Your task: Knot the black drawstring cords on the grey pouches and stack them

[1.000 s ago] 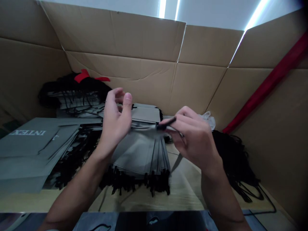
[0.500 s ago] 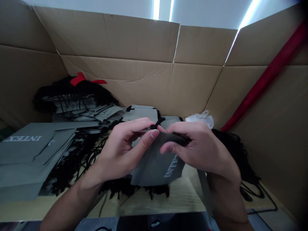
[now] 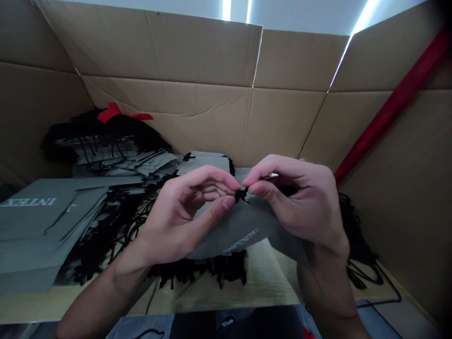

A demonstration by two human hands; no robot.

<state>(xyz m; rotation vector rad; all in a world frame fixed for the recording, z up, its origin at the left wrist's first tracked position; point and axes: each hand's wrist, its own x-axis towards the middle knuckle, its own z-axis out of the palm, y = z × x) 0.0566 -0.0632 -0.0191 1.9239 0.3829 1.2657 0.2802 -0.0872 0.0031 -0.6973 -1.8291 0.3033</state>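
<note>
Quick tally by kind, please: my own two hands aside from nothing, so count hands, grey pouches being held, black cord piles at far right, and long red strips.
Hands: 2, the left hand and right hand
Held grey pouch: 1
Black cord pile: 1
Long red strip: 1
Total: 5

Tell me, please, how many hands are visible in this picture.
2: the left hand and the right hand, on either side of the black cord they pinch above the gray piece. No other hand shows.
</note>
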